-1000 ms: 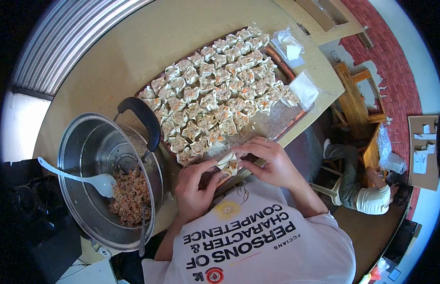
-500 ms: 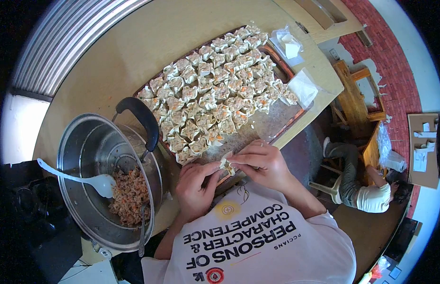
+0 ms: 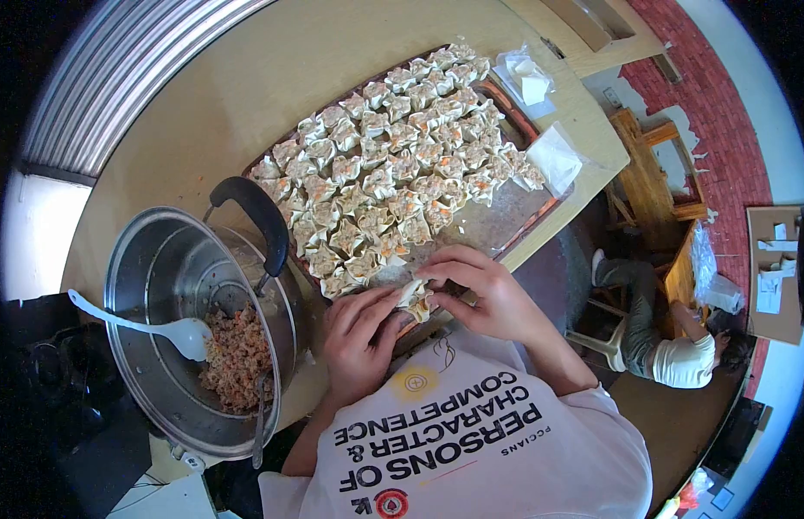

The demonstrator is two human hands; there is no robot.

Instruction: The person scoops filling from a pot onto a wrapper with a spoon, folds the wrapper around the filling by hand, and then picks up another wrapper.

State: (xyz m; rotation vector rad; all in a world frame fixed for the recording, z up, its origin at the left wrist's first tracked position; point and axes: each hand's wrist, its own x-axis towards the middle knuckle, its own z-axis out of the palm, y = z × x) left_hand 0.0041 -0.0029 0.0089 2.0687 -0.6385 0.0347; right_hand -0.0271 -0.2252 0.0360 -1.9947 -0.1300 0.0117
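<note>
A shumai dumpling (image 3: 415, 301) with a pale, ruffled wrapper sits between my two hands, over the near edge of the tray (image 3: 486, 227). My left hand (image 3: 358, 344) holds it from the left with bent fingers and thumb. From the other side, my right hand (image 3: 481, 294) grips it, the index finger arched over the top and the thumb below. Fingers cover part of the wrapper. Rows of open-topped dumplings (image 3: 380, 182) with meat and orange bits fill most of the tray just beyond my hands.
At left stands a large metal pot (image 3: 134, 363) with a black handle (image 3: 262, 221). Inside are ground filling (image 3: 237, 359), a white ladle (image 3: 187, 337) and a metal spoon (image 3: 260, 424). Wrapper sheets in plastic (image 3: 553, 160) lie by the tray's right edge. Another person (image 3: 683, 359) sits at far right.
My right hand's fingers have lifted and spread a little around the dumpling, and more of its wrapper shows. My left fingers have shifted slightly. The pot and tray stay in place.
</note>
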